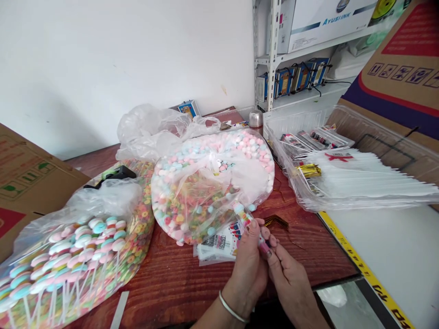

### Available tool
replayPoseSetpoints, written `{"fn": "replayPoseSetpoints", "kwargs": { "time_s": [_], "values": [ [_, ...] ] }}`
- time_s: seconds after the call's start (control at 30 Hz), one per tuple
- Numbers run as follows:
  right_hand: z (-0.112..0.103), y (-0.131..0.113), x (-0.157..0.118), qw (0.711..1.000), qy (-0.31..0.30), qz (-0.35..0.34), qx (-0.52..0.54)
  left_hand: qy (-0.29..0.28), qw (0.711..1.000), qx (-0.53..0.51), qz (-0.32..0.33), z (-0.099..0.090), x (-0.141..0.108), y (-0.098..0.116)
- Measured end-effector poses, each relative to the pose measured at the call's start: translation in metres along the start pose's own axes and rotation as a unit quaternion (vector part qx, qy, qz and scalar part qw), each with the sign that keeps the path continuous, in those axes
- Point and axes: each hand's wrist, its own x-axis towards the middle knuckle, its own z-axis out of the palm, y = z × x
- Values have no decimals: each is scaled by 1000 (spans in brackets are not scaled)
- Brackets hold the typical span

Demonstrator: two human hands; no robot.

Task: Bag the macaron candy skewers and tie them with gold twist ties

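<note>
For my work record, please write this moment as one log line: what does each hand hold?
left hand: holds candy stick | right hand: holds same stick | beside: printed wrappers

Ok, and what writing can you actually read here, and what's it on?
"AYUSIINK", as best it reads, on the white box on the shelf.
Black lettering on the yellow tape: too blurred to read.
Printed cards: too small to read.
Red print on the left carton: too blurred to read.
</note>
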Motion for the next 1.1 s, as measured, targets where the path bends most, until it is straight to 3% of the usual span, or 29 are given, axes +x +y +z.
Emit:
{"fn": "replayPoseSetpoints", "kwargs": {
  "time_s": [0.1, 0.23, 0.33, 0.5, 0.67, 0.77, 0.9, 1.0, 1.1],
  "values": [
    [-5, 2, 4, 997, 18, -31, -66, -16, 1000, 10, -6, -1, -5, -4],
    [-11, 8, -4, 997, -39, -9, -65, -26, 998, 53, -8, -4, -7, 4],
    [-9, 19, -10, 998, -31, -3, -49, -32, 997, 64, -6, -8, -8, 4],
    [-1, 24, -5, 1000, -4, -7, -25, 25, 996, 81, -27, -18, -12, -16],
    [9, 8, -6, 995, -14, 62, 83, 41, 989, 140, 30, -28, -18, -23],
    [16, 7, -10, 978, 6, 106, 177, 23, 990, 136, 22, -32, -22, -17],
    [25, 5, -8, 932, 35, 158, 325, -26, 984, 173, 41, -43, -25, -10],
    [30, -5, -4, 905, -5, 171, 389, -97, 987, 126, 3, -50, -25, -1],
    [32, -11, -6, 889, -58, 199, 408, -86, 989, 122, -19, -53, -25, 8]
  ]
}}
